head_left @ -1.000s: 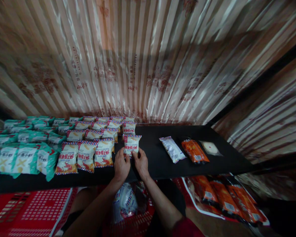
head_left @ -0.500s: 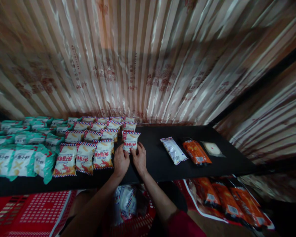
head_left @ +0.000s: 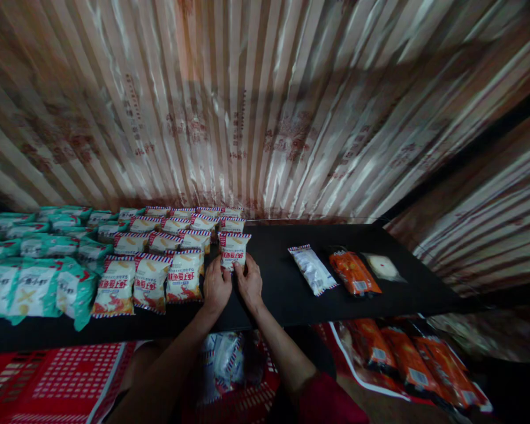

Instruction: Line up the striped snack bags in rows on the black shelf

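Observation:
Between my two hands a white snack bag (head_left: 233, 246) with striped edges and red lettering stands upright on the black shelf (head_left: 274, 300). My left hand (head_left: 217, 284) closes on its lower left side, while my right hand (head_left: 249, 280) closes on its lower right side, thumbs at the front. The lower part of the bag is partly hidden by the fingers. To the left, a matching snack bag (head_left: 184, 277) ends the front row, and behind it several more of the same kind stand in rows.
Several green-and-white snack bags (head_left: 34, 288) fill the shelf's left end. On the right lie a white packet (head_left: 312, 270), an orange packet (head_left: 354, 272) and a pale round item in clear wrap (head_left: 383, 267). Red baskets (head_left: 77, 377) with packets sit below. A striped curtain (head_left: 256, 118) hangs behind.
Both hands stay around the same bag, with almost no movement. The view has shifted slightly.

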Demonstrator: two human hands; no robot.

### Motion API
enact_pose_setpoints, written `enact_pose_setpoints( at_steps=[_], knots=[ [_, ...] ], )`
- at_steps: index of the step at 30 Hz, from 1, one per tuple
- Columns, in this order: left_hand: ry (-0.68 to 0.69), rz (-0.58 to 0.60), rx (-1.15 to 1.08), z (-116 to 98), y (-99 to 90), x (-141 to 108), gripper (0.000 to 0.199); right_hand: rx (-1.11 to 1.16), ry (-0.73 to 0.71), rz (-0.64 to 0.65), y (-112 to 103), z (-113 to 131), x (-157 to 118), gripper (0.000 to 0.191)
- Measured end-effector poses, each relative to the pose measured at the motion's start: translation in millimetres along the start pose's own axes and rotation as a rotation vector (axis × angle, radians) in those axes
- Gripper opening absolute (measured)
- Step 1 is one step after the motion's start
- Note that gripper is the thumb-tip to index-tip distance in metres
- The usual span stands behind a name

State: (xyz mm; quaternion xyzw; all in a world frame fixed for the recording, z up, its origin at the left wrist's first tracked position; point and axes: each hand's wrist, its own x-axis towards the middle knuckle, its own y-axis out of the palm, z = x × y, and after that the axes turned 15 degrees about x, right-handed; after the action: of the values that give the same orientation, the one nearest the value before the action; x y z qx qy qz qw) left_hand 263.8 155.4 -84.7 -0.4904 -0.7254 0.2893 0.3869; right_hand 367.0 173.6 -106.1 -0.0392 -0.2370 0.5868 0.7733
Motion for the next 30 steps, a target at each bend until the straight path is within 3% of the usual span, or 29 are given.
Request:
enact_pose_setpoints(
  at_steps=[14,21,30],
  knots=[
    [0.128,-0.135,-0.039,5.0,24.1,-31.2,0.06,-0.06,-0.041,-0.014,3.6,1.6,-5.0,0.045],
    [0.256,-0.14,-0.025,7.5,24.8,-30.5,0.051,-0.061,-0.033,0.003,4.7,0.0,-5.3,0.048],
    [0.248,-0.155,-0.011,8.5,28.3,-30.7,0.051,-0.05,-0.022,0.011,3.7,3.0,-4.6,0.047]
  ],
)
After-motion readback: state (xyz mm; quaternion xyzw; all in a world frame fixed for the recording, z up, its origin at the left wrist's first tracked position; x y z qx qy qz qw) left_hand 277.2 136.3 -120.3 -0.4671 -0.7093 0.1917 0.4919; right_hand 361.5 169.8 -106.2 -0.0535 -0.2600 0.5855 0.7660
